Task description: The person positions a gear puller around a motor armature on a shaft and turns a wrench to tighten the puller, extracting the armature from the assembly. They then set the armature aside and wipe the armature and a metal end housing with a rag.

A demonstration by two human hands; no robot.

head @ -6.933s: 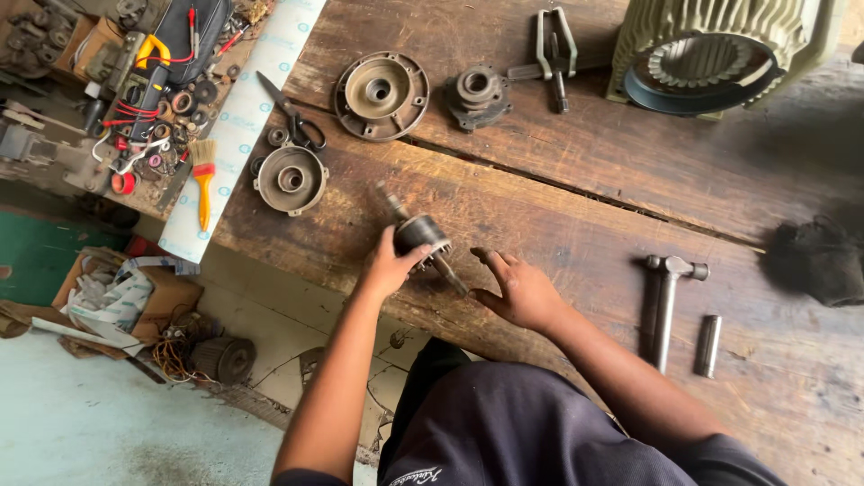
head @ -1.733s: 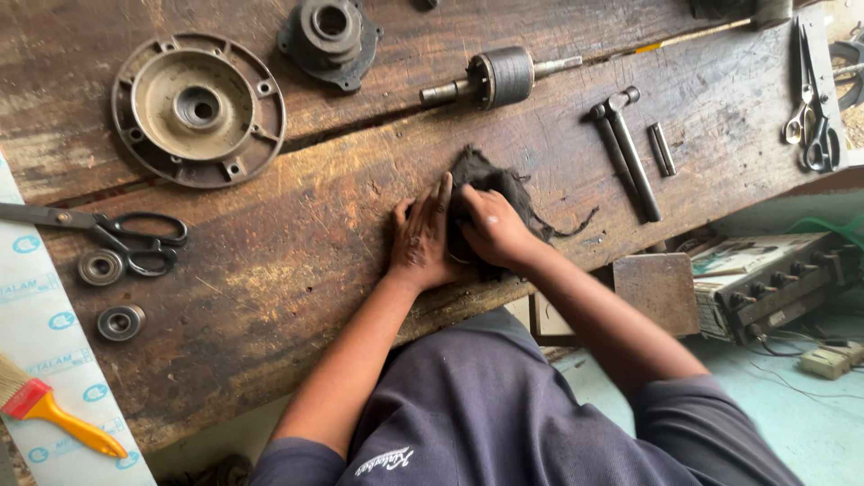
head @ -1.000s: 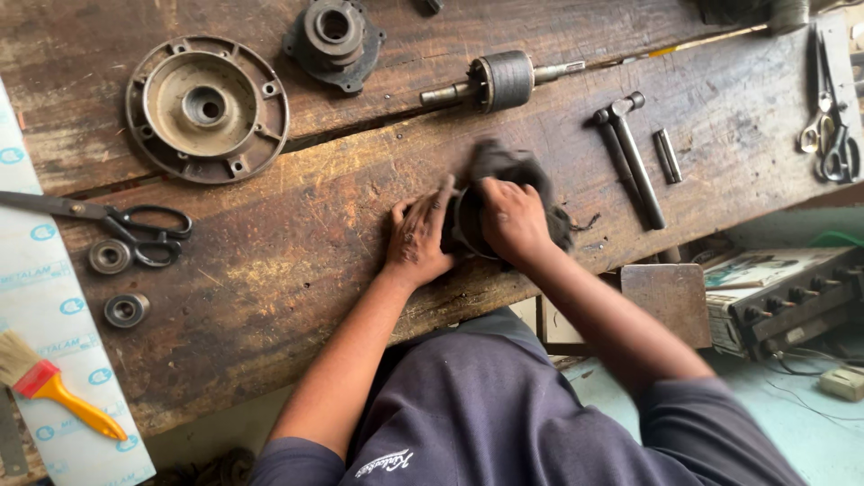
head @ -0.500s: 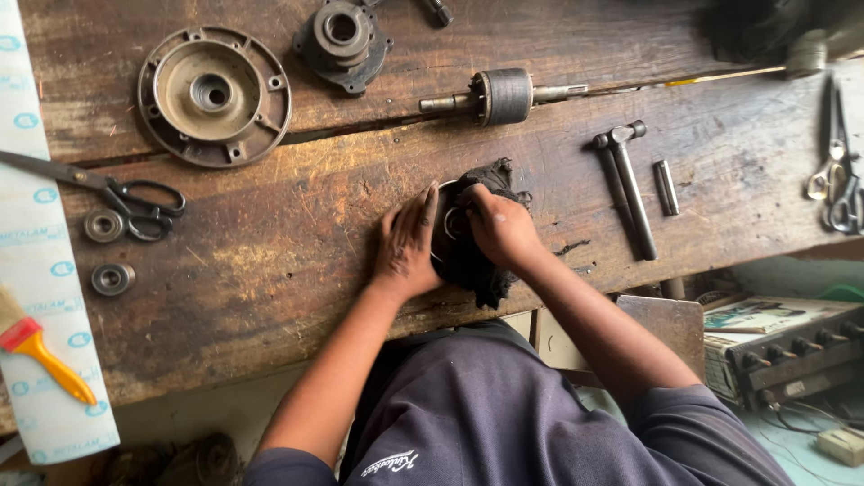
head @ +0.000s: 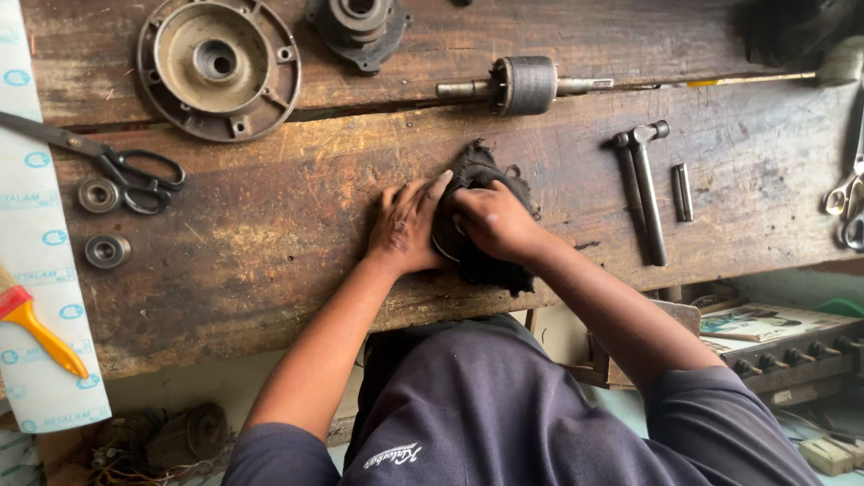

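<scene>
Together, both hands pressed on a black rag [head: 481, 261] near the front edge of the wooden bench [head: 270, 234]. The left hand [head: 405, 225] lay flat against the rag's nine o'clock side, fingers stretched out and gripping nothing. The right hand [head: 493, 220] was curled over the rag's top, clutching the cloth. At twelve o'clock from the rag lay a motor rotor [head: 522, 85]; at three o'clock, a hammer [head: 643, 184]; at nine o'clock, scissors [head: 117, 166].
</scene>
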